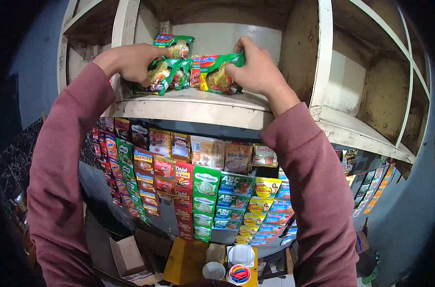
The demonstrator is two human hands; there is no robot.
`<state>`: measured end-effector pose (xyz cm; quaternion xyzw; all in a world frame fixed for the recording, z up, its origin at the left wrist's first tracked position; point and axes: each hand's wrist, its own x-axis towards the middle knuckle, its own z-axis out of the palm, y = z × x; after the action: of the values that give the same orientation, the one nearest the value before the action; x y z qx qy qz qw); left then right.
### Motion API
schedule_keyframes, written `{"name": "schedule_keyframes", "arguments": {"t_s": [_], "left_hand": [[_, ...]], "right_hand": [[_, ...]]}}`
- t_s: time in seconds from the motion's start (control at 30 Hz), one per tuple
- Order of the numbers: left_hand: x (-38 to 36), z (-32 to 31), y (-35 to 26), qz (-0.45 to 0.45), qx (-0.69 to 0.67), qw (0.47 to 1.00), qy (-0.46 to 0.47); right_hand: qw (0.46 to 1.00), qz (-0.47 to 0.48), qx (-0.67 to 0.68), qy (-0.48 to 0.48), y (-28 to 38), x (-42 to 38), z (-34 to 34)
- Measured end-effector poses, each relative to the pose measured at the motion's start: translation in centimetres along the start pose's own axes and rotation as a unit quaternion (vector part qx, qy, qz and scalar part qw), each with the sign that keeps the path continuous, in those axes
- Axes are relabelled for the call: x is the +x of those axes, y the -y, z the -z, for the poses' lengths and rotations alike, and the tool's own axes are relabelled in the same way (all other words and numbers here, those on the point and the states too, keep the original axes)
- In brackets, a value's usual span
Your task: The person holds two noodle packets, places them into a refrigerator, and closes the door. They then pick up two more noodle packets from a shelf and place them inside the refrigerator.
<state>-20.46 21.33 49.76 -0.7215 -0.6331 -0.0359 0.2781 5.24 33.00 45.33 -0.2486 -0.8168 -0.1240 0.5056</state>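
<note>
Green instant noodle packets are gathered on the white wooden shelf (193,110) above me. My left hand (131,62) is closed on the left side of a front noodle packet (161,75), with its thumb on the front. Behind that one, another green packet (180,79) shows in part, and a further packet (179,47) lies higher up. My right hand (258,69) pinches the right edge of a green and yellow noodle packet (220,75) by thumb and fingers. This packet stands beside the others, near the shelf's front edge.
Below the shelf hang strips of drink sachets (206,191) in several colours. Upright dividers (322,57) bound the compartment on both sides. Lower down, a yellow table (184,263) bears a cup (213,270) and a white container (241,255). An opened cardboard box (126,256) lies at lower left.
</note>
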Motion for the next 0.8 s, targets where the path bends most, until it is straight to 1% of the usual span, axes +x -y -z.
{"name": "schedule_keyframes", "arguments": {"t_s": [0.03,0.13,0.17,0.2,0.27,0.3,0.5,0.57,0.6,0.67,0.8], "left_hand": [[0.0,0.1,0.0,-0.001,0.020,1.000,0.000],[0.2,-0.1,0.3,-0.009,0.039,0.999,-0.012],[0.2,0.0,0.1,0.008,0.048,0.999,0.016],[0.2,0.1,-0.2,0.030,0.051,0.997,0.039],[0.1,0.3,-0.5,0.043,0.047,0.996,0.064],[0.0,0.3,-0.5,0.044,0.048,0.996,0.060],[0.2,-0.4,0.2,0.028,0.043,0.999,0.009],[0.4,-1.2,0.7,-0.029,0.026,0.997,-0.072],[0.2,-0.9,0.5,-0.029,0.027,0.997,-0.073],[-0.1,-0.3,-0.2,0.007,-0.041,0.999,-0.021],[-0.1,-0.2,-0.2,0.022,-0.062,0.998,0.001]], "right_hand": [[1.000,-0.007,-0.005,0.004,0.0,0.0,-0.1],[0.999,0.023,0.027,-0.004,-0.3,-0.2,-0.3],[1.000,0.009,0.025,-0.002,-0.2,-0.3,-0.2],[0.999,0.018,0.027,-0.002,-0.1,-0.3,-0.3],[0.999,0.019,0.034,0.010,-0.1,-0.3,-0.2],[0.999,0.020,0.037,0.015,0.0,-0.4,-0.1],[0.999,0.046,0.025,0.008,-0.2,-0.4,-0.2],[0.999,0.040,0.021,0.011,-0.1,-0.4,-0.1],[0.999,0.034,0.017,0.014,0.0,-0.5,0.0],[0.999,0.031,0.017,0.014,0.1,-0.5,0.1],[0.999,0.039,0.028,0.019,0.1,-0.5,0.1]]}}
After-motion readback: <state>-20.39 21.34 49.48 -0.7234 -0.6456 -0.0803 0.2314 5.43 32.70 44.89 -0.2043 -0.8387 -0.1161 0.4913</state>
